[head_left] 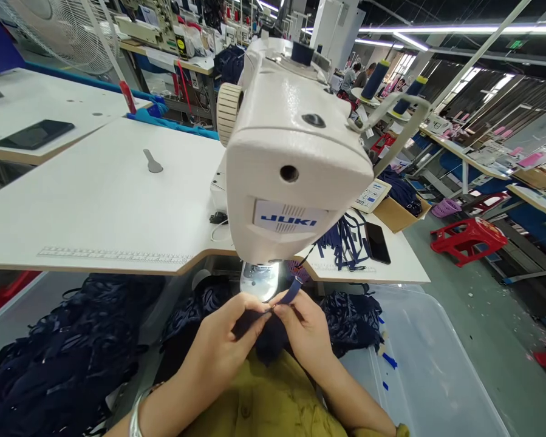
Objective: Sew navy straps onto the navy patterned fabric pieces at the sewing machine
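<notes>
My left hand and my right hand meet just in front of the sewing machine, fingertips pinched together. Between them is a narrow navy strap, its upper end sticking up past my right fingers. Dark navy fabric hangs below my fingertips, over my lap. What exactly my left fingertips grip is partly hidden, but it appears to be part of the same navy piece. The lit metal bed of the machine lies right behind my fingers.
Piles of navy garments fill the left side below the white table. Cut navy straps and a phone lie right of the machine. A translucent bin stands at lower right; a red stool is beyond.
</notes>
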The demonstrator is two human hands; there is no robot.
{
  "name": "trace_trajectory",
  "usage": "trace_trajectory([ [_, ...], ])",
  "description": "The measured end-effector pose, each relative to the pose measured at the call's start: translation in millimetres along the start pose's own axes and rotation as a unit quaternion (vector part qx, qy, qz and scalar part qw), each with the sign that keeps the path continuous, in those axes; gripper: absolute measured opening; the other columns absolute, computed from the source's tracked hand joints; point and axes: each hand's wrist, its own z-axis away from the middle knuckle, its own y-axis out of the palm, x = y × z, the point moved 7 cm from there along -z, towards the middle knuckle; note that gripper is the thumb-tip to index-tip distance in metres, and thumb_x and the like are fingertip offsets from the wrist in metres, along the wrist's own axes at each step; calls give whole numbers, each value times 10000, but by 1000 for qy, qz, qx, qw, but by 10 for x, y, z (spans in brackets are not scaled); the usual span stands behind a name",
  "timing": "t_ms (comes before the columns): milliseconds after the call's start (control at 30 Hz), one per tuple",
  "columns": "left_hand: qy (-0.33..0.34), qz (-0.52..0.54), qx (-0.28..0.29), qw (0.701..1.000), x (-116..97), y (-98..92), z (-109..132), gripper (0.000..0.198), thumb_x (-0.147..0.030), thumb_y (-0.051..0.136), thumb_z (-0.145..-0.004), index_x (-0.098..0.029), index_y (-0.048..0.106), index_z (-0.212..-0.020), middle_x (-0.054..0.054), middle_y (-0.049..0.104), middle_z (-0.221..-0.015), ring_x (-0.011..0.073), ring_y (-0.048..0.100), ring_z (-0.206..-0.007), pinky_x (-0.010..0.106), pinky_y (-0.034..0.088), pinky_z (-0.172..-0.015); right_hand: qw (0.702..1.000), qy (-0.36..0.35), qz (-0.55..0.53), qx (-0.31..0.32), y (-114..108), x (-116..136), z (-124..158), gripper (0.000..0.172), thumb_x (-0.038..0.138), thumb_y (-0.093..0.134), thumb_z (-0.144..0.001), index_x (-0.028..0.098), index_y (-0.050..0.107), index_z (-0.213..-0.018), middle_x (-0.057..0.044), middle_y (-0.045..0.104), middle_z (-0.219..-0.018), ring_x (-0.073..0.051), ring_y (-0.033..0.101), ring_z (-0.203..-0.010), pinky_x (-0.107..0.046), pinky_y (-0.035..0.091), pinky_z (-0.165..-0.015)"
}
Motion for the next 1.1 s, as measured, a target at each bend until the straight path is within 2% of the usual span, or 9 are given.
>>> trace_trajectory([
  [100, -111, 76, 29, 990, 135, 53, 7, 154, -383, 616, -830, -232, 588, -846, -46, 655, -747, 112, 640, -641, 186, 519, -583, 996, 75, -51, -4, 8, -97, -29, 144, 297, 569, -894, 220, 691, -890, 10, 687, -792, -125, 629, -725, -208, 474, -660],
  [200, -183, 140, 61, 971, 236, 123, 41, 220, -430, 620, -820, -220, 576, -869, -44, 649, -767, 95, 607, -524, 210, 513, -531, 989, 118, -92, -7, 38, -169, -28, 161, 331, 584, -876, 210, 685, -909, 11, 689, -765, -125, 630, -703, -212, 485, -659],
  [333, -195, 153, 55, 967, 250, 120, 40, 235, -422, 625, -819, -214, 582, -918, -26, 664, -803, 108, 630, -534, 243, 533, -564, 988, 114, -98, -23, 43, -170, -16, 156, 330, 616, -852, 204, 686, -912, -3, 701, -802, -139, 638, -732, -230, 498, -682],
  [500, -178, 158, 53, 970, 217, 121, 15, 215, -401, 626, -821, -211, 593, -916, -34, 658, -725, 121, 642, -539, 247, 540, -554, 993, 87, -63, -42, 14, -141, 2, 135, 301, 615, -849, 209, 695, -909, -6, 705, -791, -135, 628, -698, -226, 492, -640],
  [633, -147, 171, 28, 974, 201, 109, 7, 176, -384, 616, -825, -217, 580, -865, -23, 663, -793, 112, 638, -544, 236, 542, -529, 993, 70, -84, -33, 34, -162, 26, 123, 292, 641, -833, 213, 684, -917, -7, 694, -787, -137, 620, -677, -235, 495, -619],
  [767, -87, 166, -3, 982, 159, 85, 23, 142, -333, 590, -845, -222, 526, -785, -20, 663, -883, 95, 636, -546, 221, 549, -533, 992, 56, -105, -31, 57, -189, 50, 88, 259, 687, -807, 230, 671, -890, -4, 695, -824, -150, 640, -744, -258, 513, -690],
  [867, -9, 103, -34, 994, 88, 42, 46, 94, -254, 572, -861, -226, 514, -792, -26, 665, -914, 75, 630, -571, 192, 545, -557, 993, 13, -101, -52, 37, -155, 53, 13, 238, 677, -823, 233, 667, -830, -6, 692, -814, -159, 645, -776, -277, 515, -725],
  [967, 76, 27, -51, 995, -10, 13, 78, 88, -172, 539, -873, -231, 513, -813, -19, 676, -937, 81, 649, -687, 173, 544, -623, 991, -37, -112, -55, 41, -105, 52, 42, 232, 644, -855, 236, 655, -815, -8, 689, -808, -159, 645, -766, -286, 520, -714],
  [1100, 121, -25, -59, 991, -76, -9, 95, 108, -132, 504, -879, -235, 510, -846, 7, 688, -944, 116, 667, -846, 198, 546, -727, 989, -77, -109, -56, 50, -64, 57, 58, 243, 625, -874, 245, 649, -821, -12, 695, -805, -166, 652, -770, -304, 528, -710],
])
